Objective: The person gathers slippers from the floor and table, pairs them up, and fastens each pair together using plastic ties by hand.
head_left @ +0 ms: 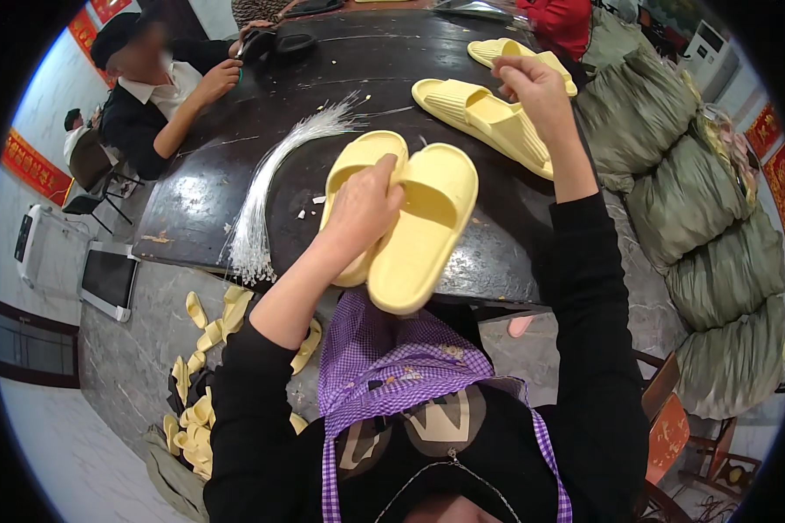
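Observation:
My left hand [364, 207] grips a pair of yellow slippers [423, 231] side by side over the table's near edge. Its fingers close over the left slipper's strap, by the inner edges. A small thin light bit sticks up between the two toes. My right hand [536, 91] is raised above the far right of the table, thumb and fingertips pinched together. What the pinch holds, if anything, is too small to make out. Beneath and beside it lie more yellow slippers [475, 109] with ribbed straps. Left of the held pair lies a fanned bundle of thin, clear-white plastic strands [275, 179].
The dark table [201, 213] has small white scraps. A person [148, 96] at the left handles black footwear [279, 44]; a red sleeve [560, 26] shows at the far right. Stuffed green sacks [672, 192] line the right. Yellow slippers [196, 427] pile on the floor at left.

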Tool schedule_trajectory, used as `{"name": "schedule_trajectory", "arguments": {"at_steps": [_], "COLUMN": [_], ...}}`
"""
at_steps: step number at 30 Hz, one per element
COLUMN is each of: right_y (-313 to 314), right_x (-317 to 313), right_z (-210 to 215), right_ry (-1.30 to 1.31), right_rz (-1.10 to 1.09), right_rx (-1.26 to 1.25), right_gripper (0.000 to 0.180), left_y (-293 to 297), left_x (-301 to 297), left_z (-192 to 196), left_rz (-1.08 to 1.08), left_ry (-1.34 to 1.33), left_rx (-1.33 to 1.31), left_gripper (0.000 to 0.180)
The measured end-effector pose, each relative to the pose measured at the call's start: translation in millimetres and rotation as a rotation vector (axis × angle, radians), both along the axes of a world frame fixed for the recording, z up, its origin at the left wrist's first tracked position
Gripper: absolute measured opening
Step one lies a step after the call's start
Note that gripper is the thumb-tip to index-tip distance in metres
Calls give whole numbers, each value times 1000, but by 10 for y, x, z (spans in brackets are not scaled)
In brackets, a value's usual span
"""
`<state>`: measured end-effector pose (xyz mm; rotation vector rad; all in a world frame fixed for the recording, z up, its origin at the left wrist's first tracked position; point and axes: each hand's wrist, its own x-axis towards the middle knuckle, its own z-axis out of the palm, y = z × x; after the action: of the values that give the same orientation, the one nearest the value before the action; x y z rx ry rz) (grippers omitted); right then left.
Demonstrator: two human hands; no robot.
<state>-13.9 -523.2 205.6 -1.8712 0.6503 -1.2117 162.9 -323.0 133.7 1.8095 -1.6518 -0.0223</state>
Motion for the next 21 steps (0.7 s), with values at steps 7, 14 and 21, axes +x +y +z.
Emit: {"name": "schedule_trajectory", "arguments": {"at_steps": [7, 14, 21], "right_y": [-310, -414, -222], "right_x": [-483, -563, -361], "right_z": [-11, -220, 237], "right_ry": [408, 764, 1067], "right_rz": [-111, 94, 220], "right_rx": [-402, -640, -344], "right_gripper": [21, 21, 18], "left_y": [30, 146, 354], "left_x": [538, 2047, 2917], "left_z": [359, 744, 388], "left_rz": [130, 374, 489], "left_ry": [-113, -333, -689], "left_rx": [-209, -185, -230], "left_gripper": [30, 32, 43]}}
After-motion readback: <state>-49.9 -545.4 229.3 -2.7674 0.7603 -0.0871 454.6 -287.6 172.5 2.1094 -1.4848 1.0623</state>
